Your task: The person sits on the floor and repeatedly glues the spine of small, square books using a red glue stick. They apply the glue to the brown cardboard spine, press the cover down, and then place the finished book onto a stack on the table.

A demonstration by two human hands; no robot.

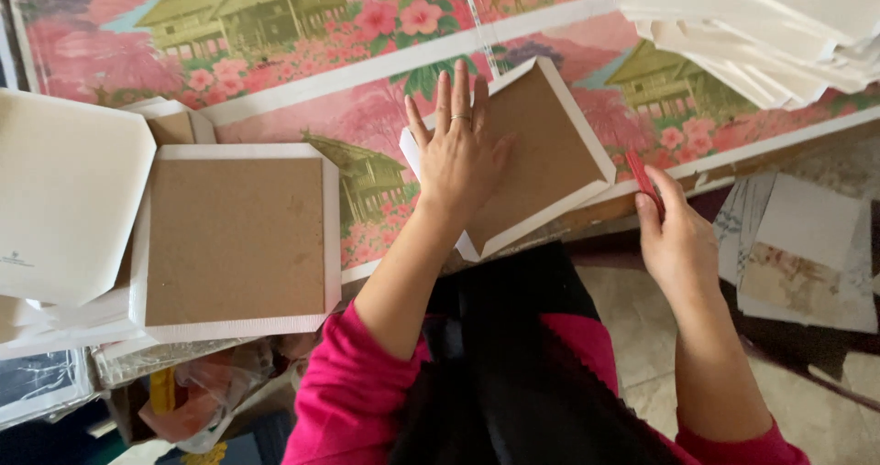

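Your left hand (456,158) lies flat, fingers spread, on the brown board (536,158) tilted at the tabletop (733,158) edge, while your right hand (676,236) just beside it pinches a red tool (643,179).

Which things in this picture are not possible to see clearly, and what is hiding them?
Head view only:
- Red tool: the right hand covers most of it, so its kind is unclear.
- Tilted brown board: the left hand lies flat over its left part.
- White sheet stack: cut off by the top and right edges.
- Small mark on the white sheet at left: too small.
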